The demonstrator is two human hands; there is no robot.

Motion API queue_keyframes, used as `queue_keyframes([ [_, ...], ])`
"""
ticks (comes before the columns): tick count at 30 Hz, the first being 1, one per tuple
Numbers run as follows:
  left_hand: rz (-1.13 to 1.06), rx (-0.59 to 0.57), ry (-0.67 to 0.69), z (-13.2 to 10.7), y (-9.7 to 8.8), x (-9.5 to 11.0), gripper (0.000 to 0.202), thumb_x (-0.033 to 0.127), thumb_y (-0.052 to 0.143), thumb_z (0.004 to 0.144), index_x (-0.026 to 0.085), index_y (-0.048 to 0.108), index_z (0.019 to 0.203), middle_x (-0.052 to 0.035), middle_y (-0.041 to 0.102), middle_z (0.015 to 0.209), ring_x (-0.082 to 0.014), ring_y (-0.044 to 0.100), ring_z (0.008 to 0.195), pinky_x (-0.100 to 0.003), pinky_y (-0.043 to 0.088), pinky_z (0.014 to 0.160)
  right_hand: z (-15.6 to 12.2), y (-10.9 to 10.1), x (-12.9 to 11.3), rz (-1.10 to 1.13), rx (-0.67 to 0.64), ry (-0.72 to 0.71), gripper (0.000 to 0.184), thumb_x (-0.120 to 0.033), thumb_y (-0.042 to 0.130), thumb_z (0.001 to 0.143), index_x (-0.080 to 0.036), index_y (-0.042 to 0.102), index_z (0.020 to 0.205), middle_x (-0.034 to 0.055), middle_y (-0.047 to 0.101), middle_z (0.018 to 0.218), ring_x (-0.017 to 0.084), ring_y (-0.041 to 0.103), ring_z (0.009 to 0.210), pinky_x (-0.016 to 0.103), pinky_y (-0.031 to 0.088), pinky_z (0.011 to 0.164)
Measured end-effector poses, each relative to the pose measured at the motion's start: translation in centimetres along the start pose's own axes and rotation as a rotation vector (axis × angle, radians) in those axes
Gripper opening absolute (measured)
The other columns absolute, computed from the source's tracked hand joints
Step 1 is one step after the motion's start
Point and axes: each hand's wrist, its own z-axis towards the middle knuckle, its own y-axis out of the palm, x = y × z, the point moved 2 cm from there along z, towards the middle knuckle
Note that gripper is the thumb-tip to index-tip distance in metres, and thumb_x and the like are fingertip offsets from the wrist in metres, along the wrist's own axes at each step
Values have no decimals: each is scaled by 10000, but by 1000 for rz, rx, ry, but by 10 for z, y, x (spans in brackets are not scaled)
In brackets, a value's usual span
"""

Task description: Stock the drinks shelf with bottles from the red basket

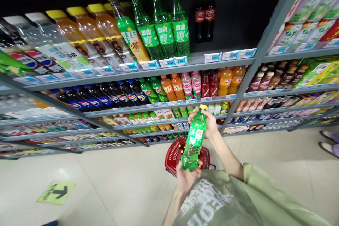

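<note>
I hold a green soda bottle [194, 137] with a yellow cap in both hands, tilted, a barcode panel on its label towards me. My right hand [210, 123] is closed round its neck and upper part. Cupped under the base is my left hand [186, 178], its fingers curled against the bottom. Behind the bottle, on the floor, stands a red shopping basket [172, 151], partly hidden by the bottle and my hands. Some dark-capped bottle tops [181, 147] show inside it. Similar green bottles [180, 30] with yellow caps line the upper shelf.
The upper shelf also holds cola bottles [210, 16] and orange-brown drink bottles [82, 24]. Below, a shelf edge [169, 103] runs under rows of coloured drinks. A yellow-green arrow sticker [56, 192] lies on the tiled floor. Another person's shoes [329, 147] are at the right edge.
</note>
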Motion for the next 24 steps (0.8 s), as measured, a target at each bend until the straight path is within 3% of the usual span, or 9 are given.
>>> queue_keyframes([
  [7, 37, -34, 110, -2, -9, -4, 669, 609, 900, 720, 129, 777, 1169, -176, 810, 1066, -229, 767, 760, -216, 545, 548, 9, 0, 5, 53, -56, 37, 237, -415, 638, 765, -201, 671, 862, 110, 822, 870, 333, 781, 987, 478, 660, 829],
  [15, 100, 73, 217, -3, -7, -2, 631, 624, 911, 688, 154, 771, 1086, -160, 809, 955, -264, 775, 733, -266, 564, 563, 12, 3, 6, 27, -88, 24, 321, -435, 628, 789, -174, 714, 954, 114, 830, 886, 304, 785, 872, 426, 643, 765],
  [17, 155, 93, 257, -1, -10, -2, 653, 636, 915, 663, 142, 778, 1068, -170, 807, 975, -313, 787, 814, -338, 614, 630, 13, 3, 6, 27, -102, 20, 333, -446, 636, 799, -174, 723, 971, 111, 835, 912, 283, 782, 846, 398, 637, 741],
  [20, 302, 168, 370, 4, -19, -1, 721, 551, 976, 587, 143, 776, 1147, -179, 799, 1105, -384, 769, 1037, -478, 648, 857, 14, 3, 5, -9, -101, 9, 323, -450, 652, 823, -179, 734, 980, 106, 841, 961, 255, 782, 829, 359, 629, 728],
  [24, 516, 275, 530, 9, -23, 5, 781, 329, 995, 597, 158, 729, 1311, -184, 740, 1310, -349, 718, 1206, -446, 601, 1038, 13, -2, 0, -115, -84, -54, 288, -440, 693, 852, -189, 750, 982, 92, 845, 995, 239, 791, 871, 321, 625, 740],
])
